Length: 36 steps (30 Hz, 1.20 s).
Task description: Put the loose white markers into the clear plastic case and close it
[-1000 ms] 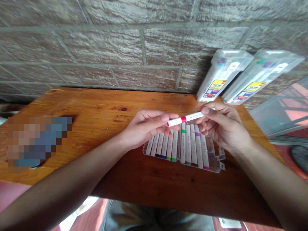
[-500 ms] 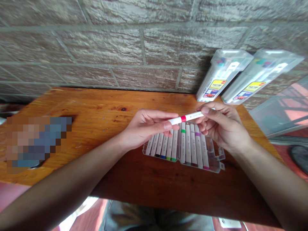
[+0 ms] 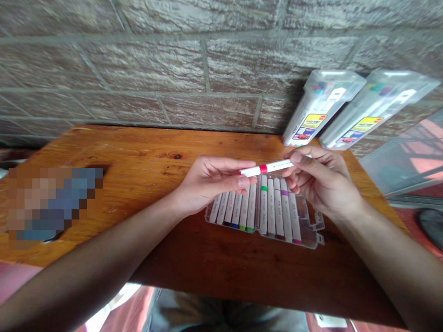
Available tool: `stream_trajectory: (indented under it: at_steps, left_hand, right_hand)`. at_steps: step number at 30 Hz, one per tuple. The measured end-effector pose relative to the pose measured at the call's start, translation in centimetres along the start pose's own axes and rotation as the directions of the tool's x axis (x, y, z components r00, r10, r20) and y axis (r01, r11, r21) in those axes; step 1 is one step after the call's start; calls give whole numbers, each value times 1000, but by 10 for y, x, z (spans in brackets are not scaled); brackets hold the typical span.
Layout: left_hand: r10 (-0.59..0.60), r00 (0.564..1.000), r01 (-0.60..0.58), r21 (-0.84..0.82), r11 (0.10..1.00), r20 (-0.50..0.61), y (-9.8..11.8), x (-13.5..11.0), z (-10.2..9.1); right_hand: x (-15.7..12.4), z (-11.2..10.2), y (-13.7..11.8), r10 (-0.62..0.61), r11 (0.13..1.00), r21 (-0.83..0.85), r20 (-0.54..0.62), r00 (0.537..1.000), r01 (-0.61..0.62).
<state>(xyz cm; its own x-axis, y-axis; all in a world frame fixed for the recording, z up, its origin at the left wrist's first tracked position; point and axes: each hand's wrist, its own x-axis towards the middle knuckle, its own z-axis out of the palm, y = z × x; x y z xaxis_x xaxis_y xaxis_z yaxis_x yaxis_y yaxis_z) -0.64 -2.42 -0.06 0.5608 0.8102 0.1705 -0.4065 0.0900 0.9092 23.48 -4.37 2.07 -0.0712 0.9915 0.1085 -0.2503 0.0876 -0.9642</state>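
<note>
A white marker with a red band (image 3: pixel 266 168) is held level above an open clear marker case (image 3: pixel 265 213). My left hand (image 3: pixel 211 184) pinches the marker's left end between thumb and fingers. My right hand (image 3: pixel 320 182) grips its right end, fingers curled round the barrel. Several white markers with coloured bands and caps lie side by side in the case, which rests on the wooden table (image 3: pixel 145 161) just below both hands.
Two closed clear marker boxes (image 3: pixel 320 108) (image 3: pixel 375 108) lean against the brick wall at the table's back right. A blurred patch (image 3: pixel 55 203) covers something on the table's left. The table's front edge runs close to my lap.
The marker has shifted slightly left and up between my hands, and my left fingers have slid along its left end. The case has not moved.
</note>
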Motion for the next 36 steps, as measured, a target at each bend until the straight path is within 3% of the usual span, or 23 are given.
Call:
stream_trajectory:
  at_steps: [7, 21, 36]
  left_hand:
    - [34, 997, -30, 59, 998, -69, -3, 2, -2]
    - [87, 992, -75, 131, 989, -87, -1, 0, 0]
    - [49, 996, -48, 20, 999, -68, 1, 2, 0]
  right_hand:
    - [0, -1, 0, -4, 1000, -14, -26, 1000, 4]
    - [1, -1, 1, 68, 996, 68, -29, 997, -66]
    - [1, 0, 2, -2, 999, 39, -27, 1000, 3]
